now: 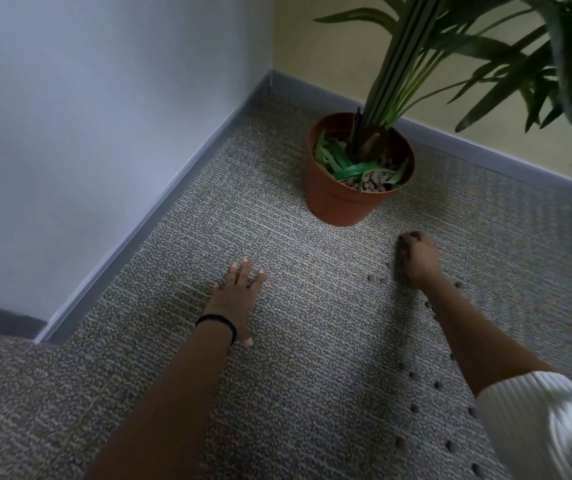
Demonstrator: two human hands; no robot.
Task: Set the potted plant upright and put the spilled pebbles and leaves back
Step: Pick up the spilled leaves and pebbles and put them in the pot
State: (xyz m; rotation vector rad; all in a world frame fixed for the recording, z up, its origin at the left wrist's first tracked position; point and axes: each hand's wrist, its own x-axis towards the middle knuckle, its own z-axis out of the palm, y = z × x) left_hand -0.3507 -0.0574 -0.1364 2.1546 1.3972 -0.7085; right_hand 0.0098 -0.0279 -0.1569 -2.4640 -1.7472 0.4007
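Observation:
A terracotta pot stands upright on the carpet near the room's corner, with tall green stems rising from it. Loose green leaves and brown pebbles lie inside it. My left hand rests flat on the carpet, fingers spread, well to the front left of the pot. My right hand is curled into a fist just in front of the pot; what it holds is hidden. Several spilled pebbles are scattered on the carpet along my right forearm.
Grey patterned carpet covers the floor. A white wall with grey skirting runs along the left, a yellow wall behind the pot. Plant fronds hang over the upper right. A white sleeve fills the lower right.

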